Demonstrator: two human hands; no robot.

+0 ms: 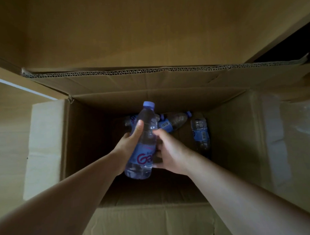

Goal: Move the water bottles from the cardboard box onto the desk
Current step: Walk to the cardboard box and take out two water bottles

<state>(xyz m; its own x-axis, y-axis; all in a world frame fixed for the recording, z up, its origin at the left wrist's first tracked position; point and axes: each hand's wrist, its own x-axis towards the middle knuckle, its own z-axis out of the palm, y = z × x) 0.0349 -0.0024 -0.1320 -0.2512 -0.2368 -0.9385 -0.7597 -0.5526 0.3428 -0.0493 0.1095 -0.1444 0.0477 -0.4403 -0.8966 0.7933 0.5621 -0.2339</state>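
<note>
Deep in the dim cardboard box, we hold one water bottle above the others: left grip wraps its side, right grip pinches the label, likely steadying it for lifting.

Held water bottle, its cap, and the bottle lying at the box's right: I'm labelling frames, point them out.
held water bottle (143,150), head view, blue label.
cap (148,104), head view, its side.
right-hand lying bottle (200,133), head view, blue label.
</note>
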